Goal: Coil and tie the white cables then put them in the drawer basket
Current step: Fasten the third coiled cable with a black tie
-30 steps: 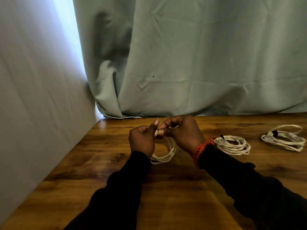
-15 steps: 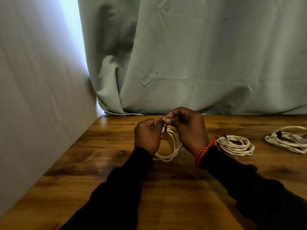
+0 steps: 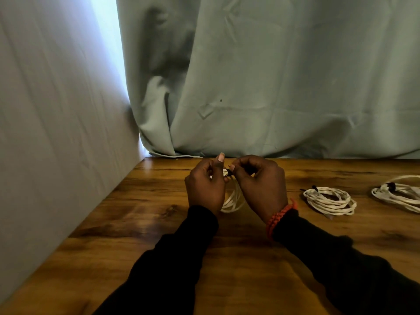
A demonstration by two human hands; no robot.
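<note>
Two hands meet over a wooden desk (image 3: 159, 223), working a white coil (image 3: 231, 198) held between them. The left hand (image 3: 205, 187) grips the top of the coil, its fingers (image 3: 212, 171) curled and its thumb raised straight. The right hand (image 3: 261, 185) pinches a small black tie (image 3: 228, 172) at the coil's top, thumb and forefinger pressed together on it, the rest of its fingers curled. The coil hangs below the fingertips of both hands, its lower loops showing between the wrists, just above or on the desk; which, the view does not settle. An orange bracelet (image 3: 280, 214) circles the right wrist. Right of the held coil, a second coil (image 3: 329, 201) lies tied on the desk; farther right, a third (image 3: 397, 194) at the frame's edge. A curtain (image 3: 272, 76) hangs behind.
</note>
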